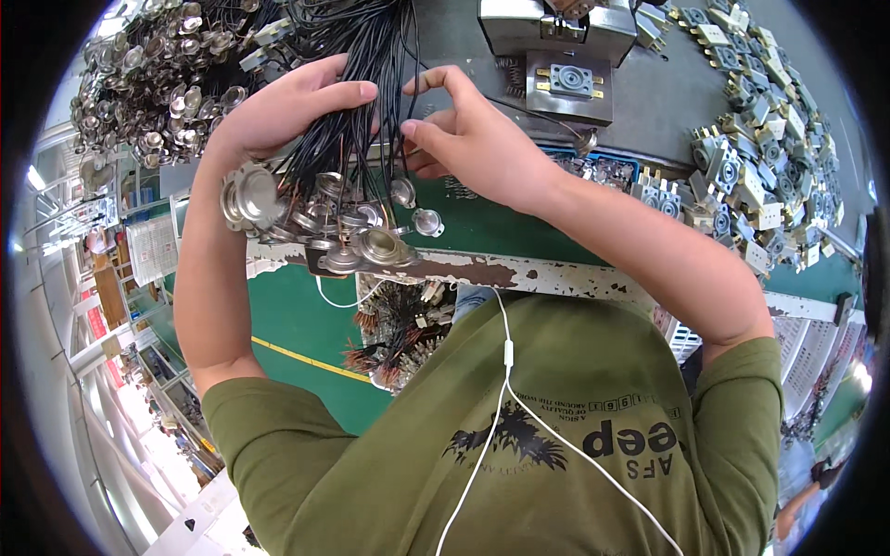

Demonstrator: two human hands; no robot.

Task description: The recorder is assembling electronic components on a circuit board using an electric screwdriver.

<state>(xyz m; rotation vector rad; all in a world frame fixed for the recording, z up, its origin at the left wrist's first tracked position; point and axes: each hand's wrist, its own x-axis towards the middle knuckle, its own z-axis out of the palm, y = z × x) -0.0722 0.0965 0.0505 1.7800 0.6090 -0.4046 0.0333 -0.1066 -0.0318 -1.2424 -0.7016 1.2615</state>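
A thick bundle of black wires (357, 69) hangs over the front edge of the bench, with round silver metal caps (380, 243) at the lower ends. My left hand (283, 109) is closed round the bundle from the left, its thumb lying across the front. At the bundle's right side is my right hand (477, 144), fingers curled, thumb and index fingertip at a black wire along the edge. Its other fingers are partly hidden behind the thumb. Right of the hands, a grey square part with brass terminals (570, 82) sits on a metal block (586, 109).
More silver caps on wires (153, 93) are heaped at the far left. Many grey and cream terminal parts (765, 139) cover the bench's right side. A blue tray (603, 170) of small metal pieces lies near the chipped front rail (547, 274). Below hangs another wire bundle (408, 324).
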